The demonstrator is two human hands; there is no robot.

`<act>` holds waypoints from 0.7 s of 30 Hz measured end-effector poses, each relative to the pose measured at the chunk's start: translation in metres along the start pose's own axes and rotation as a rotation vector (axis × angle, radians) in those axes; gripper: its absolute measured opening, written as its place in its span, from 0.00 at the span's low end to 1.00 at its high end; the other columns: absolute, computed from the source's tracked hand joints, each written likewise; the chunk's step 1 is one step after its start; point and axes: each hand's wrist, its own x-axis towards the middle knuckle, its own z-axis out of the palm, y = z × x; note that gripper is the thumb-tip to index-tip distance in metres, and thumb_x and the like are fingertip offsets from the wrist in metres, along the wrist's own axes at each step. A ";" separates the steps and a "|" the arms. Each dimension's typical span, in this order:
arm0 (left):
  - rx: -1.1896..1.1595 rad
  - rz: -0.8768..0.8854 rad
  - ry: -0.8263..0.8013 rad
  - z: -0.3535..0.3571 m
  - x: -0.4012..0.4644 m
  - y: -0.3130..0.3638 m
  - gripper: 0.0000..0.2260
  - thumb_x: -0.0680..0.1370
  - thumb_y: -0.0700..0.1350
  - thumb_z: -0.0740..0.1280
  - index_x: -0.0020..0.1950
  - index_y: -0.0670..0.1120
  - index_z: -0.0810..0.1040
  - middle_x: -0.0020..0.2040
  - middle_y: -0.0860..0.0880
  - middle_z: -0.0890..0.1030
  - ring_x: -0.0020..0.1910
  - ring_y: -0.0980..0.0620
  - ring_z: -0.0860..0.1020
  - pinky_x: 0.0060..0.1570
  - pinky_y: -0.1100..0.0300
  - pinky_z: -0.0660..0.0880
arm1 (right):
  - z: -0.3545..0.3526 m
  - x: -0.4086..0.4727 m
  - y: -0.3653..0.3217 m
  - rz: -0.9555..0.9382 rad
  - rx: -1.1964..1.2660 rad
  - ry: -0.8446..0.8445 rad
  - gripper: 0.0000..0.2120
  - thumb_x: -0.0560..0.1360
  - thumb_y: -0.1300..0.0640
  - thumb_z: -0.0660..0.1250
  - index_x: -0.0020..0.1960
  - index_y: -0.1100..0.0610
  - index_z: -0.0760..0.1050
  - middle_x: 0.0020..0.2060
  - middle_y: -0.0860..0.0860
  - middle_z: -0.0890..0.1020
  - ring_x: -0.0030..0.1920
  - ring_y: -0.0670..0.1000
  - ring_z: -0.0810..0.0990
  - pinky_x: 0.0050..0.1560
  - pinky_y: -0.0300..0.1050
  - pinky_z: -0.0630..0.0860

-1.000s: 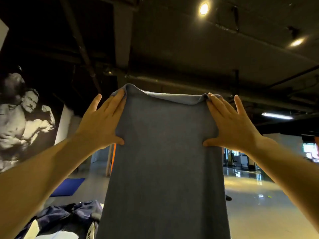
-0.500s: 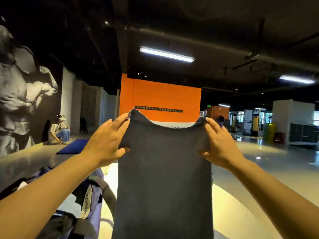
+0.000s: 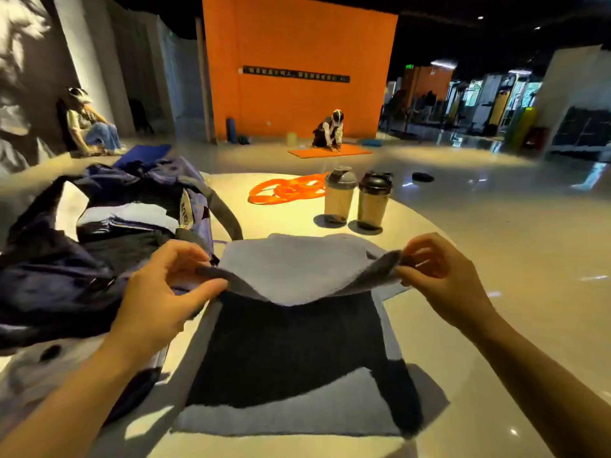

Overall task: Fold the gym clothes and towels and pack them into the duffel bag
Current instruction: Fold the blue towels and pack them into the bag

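Head view: the left hand [image 3: 158, 292] and right hand [image 3: 439, 276] each pinch 1 corner of the grey towel [image 3: 297, 325], half draped on the counter [image 3: 463, 325] beside the open duffel bag [image 3: 66, 276]. Best to match corners squarely before creasing.

Dim hall, black ceiling; overhead light glares off the glossy worktop [image 3: 429, 342] and floor [image 3: 496, 200]; wide-angle edges bend and smear.

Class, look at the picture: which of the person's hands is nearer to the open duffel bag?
Left. The left hand pinches the towel corner right beside the duffel bag; the right hand holds the opposite corner, across the towel.
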 end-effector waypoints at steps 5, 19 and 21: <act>0.373 0.040 -0.329 -0.006 -0.085 -0.025 0.05 0.71 0.57 0.68 0.46 0.65 0.77 0.47 0.64 0.79 0.41 0.63 0.79 0.40 0.71 0.72 | 0.012 -0.083 0.030 0.062 -0.132 -0.277 0.19 0.73 0.65 0.70 0.49 0.41 0.74 0.43 0.41 0.80 0.45 0.44 0.81 0.45 0.32 0.78; 0.608 0.237 -0.240 -0.012 -0.126 -0.037 0.17 0.78 0.55 0.60 0.47 0.45 0.83 0.44 0.52 0.82 0.46 0.52 0.77 0.49 0.64 0.71 | 0.009 -0.137 0.038 -0.196 -0.458 -0.325 0.17 0.67 0.56 0.76 0.48 0.40 0.73 0.45 0.37 0.79 0.44 0.38 0.77 0.46 0.38 0.74; 0.600 0.211 -0.239 -0.006 -0.136 -0.038 0.20 0.80 0.57 0.57 0.47 0.46 0.82 0.43 0.52 0.83 0.42 0.56 0.77 0.43 0.64 0.73 | 0.016 -0.146 0.047 -0.260 -0.513 -0.332 0.20 0.64 0.58 0.78 0.49 0.43 0.74 0.44 0.43 0.82 0.46 0.40 0.76 0.44 0.41 0.75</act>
